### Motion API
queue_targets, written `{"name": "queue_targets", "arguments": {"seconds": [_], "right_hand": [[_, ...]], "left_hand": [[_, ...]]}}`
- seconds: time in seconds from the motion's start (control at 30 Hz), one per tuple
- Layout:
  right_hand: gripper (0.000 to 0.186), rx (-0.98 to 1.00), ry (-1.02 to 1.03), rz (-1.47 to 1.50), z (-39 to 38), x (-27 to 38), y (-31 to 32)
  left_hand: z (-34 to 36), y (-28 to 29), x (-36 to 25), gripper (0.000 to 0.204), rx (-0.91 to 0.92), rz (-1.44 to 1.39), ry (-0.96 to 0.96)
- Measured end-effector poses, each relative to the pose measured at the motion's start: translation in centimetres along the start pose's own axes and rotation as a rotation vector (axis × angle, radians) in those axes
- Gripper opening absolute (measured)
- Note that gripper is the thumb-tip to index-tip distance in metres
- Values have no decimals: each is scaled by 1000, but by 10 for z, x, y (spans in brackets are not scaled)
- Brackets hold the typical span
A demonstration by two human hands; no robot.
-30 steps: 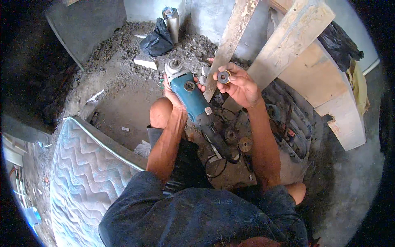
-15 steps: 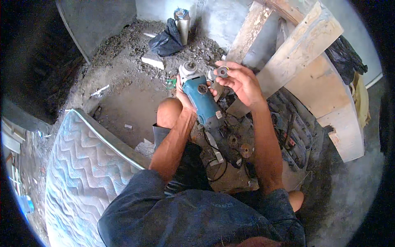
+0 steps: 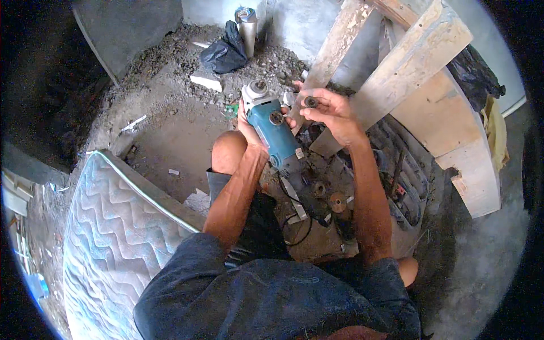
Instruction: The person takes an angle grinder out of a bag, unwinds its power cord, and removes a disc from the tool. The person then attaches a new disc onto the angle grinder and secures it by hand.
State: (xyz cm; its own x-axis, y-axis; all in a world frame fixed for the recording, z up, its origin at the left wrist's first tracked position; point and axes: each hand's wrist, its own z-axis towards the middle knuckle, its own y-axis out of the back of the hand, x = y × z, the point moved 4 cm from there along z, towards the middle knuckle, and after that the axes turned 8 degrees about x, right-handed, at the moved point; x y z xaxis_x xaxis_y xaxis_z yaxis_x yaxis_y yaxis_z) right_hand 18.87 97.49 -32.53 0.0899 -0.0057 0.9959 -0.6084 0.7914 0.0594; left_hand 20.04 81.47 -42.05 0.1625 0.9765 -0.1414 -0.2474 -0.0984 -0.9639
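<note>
My left hand (image 3: 249,135) is wrapped round the front body of a teal angle grinder (image 3: 271,126). The grinder's silver gear head points away from me, its bare spindle (image 3: 258,85) facing up with no disc on it. To the right of that head, my right hand (image 3: 335,116) pinches a small dark round metal piece (image 3: 310,102) between thumb and fingers; it looks like a flange or lock nut. The piece is apart from the spindle. Below the grinder's dark rear handle, a brown disc (image 3: 338,202) and a smaller metal ring (image 3: 319,188) lie low down between my arms.
A tool case (image 3: 407,184) with tools lies right of my right forearm. Wooden planks (image 3: 416,59) lean at the far right. A quilted mattress (image 3: 124,221) is on the left. Rubble, a black plastic bag (image 3: 225,54) and a metal cylinder (image 3: 248,35) are at the back.
My right hand has turned the small round piece, which now shows a darker face, and its fingers have shifted. The left hand keeps its hold on the angle grinder.
</note>
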Motion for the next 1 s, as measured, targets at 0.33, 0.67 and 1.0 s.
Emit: {"name": "queue_targets", "arguments": {"seconds": [0.33, 0.67, 1.0], "right_hand": [[32, -64, -68, -128, 0, -30, 26], [35, -192, -146, -62, 2, -68, 38], [38, -124, -81, 105, 6, -65, 42]], "left_hand": [[0, -8, 5, 87, 30, -82, 21], [-1, -7, 3, 88, -42, -12, 48], [2, -6, 4, 84, -24, 3, 44]]}}
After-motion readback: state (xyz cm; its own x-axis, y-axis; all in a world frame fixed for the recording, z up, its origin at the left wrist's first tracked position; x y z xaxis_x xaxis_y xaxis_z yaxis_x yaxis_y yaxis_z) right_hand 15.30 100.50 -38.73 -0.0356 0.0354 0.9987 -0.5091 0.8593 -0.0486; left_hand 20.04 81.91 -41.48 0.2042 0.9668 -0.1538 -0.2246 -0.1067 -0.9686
